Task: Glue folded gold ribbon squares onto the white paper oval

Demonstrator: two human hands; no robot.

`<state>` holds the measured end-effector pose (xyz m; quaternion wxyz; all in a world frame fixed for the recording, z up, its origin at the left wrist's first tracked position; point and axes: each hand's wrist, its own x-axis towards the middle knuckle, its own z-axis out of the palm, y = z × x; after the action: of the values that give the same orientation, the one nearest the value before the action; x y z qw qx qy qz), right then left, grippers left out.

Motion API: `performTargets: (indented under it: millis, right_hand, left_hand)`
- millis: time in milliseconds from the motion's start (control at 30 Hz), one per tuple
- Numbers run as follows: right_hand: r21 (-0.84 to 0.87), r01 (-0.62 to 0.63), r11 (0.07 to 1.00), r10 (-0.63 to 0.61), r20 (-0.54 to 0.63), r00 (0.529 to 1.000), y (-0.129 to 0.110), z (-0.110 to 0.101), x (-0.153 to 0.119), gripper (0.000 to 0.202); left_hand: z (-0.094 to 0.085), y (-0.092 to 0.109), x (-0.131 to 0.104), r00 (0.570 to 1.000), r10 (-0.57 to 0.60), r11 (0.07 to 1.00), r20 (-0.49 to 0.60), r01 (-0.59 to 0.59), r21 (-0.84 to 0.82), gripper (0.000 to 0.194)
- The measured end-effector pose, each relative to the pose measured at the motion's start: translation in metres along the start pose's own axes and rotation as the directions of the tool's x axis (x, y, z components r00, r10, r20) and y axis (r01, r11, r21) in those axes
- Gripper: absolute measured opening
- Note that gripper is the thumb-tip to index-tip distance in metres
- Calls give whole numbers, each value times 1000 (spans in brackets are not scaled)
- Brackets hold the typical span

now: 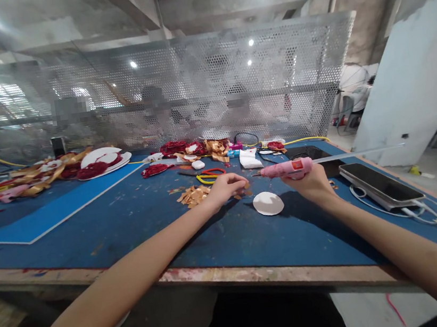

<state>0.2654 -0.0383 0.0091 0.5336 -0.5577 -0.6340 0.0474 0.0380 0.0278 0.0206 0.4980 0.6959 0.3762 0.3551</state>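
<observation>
My right hand (313,186) grips a pink glue gun (289,169), its nozzle pointing left and a long clear glue stick (358,153) sticking out of its back. Left of the nozzle, my left hand (227,188) is closed in a pinch on a small gold ribbon piece (246,185). A white paper disc (268,203) lies flat on the blue table between my hands. Beside my left hand is a pile of gold ribbon pieces (192,196). Scissors with red and yellow handles (206,177) rest just behind the pile.
A phone (382,180) with a white cable lies at the right. Across the back are red and gold ribbon scraps (184,149) and a crumpled white paper (249,158). A bright blue board (62,202) lies at the left. Behind stands a perforated metal screen (200,85).
</observation>
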Motion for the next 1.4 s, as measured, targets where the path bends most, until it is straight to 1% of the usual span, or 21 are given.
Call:
performTargets:
  millis: [33,100,133,167,200,267,300,333,400,500,600,667,767,833,933,1033,1100,1200,1267,1333,1400]
  right_hand:
    - [-16,-2,1000,1,-15,1000,0,0,0,14]
    - [-35,2,999,-3,-24,1000,-1,0,0,13]
    - [-28,11,1000,-12,-9,1000,-2,0,0,14]
    - [-17,18,1000,-18,3,1000,-3,0,0,15]
    - [-4,21,1000,-21,17,1000,-3,0,0,16]
    - [11,2,1000,-2,17,1000,-3,0,0,17]
    - [9,-22,1000,22,-1,1000,-3,0,0,16]
    - [2,-49,999,49,-21,999,-2,0,0,16]
    - [-11,-95,995,95,-50,994,0,0,1,16]
    - [-4,-125,992,125,-64,990,3,0,2,20]
    - [3,-130,992,130,-49,990,4,0,3,21]
    - [-10,-130,992,129,-58,990,4,-1,4,20]
    - [-13,-118,993,117,-63,991,4,-1,5,17]
    - [-3,-119,993,119,-68,991,4,-1,5,15]
    - [-2,-126,992,126,-84,989,5,-1,5,14]
    - [-7,-129,992,128,-79,989,5,-1,5,15]
    - [-6,-124,992,124,-75,989,4,-1,5,16]
    - [5,-108,994,108,-66,992,3,0,4,15]
    - [4,-102,995,102,-82,991,2,0,3,16]
    - [-12,-62,998,61,-107,992,0,0,1,15]
    - [-40,20,999,-24,-97,995,-2,0,-1,14]
  left_hand:
    - [-2,1,0,1000,19,999,-22,-18,45,6]
    - [-7,5,-2,988,148,963,-54,-131,235,6]
    - [-10,8,-3,969,243,908,-29,-217,358,7]
    - [-13,11,-5,942,335,824,32,-309,476,9]
    - [-15,14,-6,910,397,723,124,-393,568,11]
    - [-19,17,-8,851,418,544,317,-514,663,14]
    - [-20,18,-9,831,398,486,390,-551,678,15]
    - [-21,18,-9,817,377,452,437,-574,682,16]
    - [-21,15,-10,802,343,434,489,-597,675,18]
    - [-22,11,-9,796,306,464,522,-604,648,17]
    - [-24,12,-9,811,277,540,515,-575,615,14]
    - [-25,15,-9,830,237,588,506,-537,605,12]
    - [-28,22,-12,833,181,614,523,-511,601,10]
    - [-29,26,-13,844,163,646,511,-483,591,9]
    - [-30,29,-15,880,130,767,456,-381,517,10]
    - [-31,25,-12,895,34,891,444,-229,393,17]
    - [-31,22,-8,928,14,930,372,-149,337,17]
    - [-30,21,-2,988,66,955,137,-102,278,12]
    - [-29,23,-1,999,26,984,20,-29,173,11]
    - [-26,25,-3,997,-75,997,-10,75,3,11]
    - [-21,25,-6,989,-144,977,14,144,-157,10]
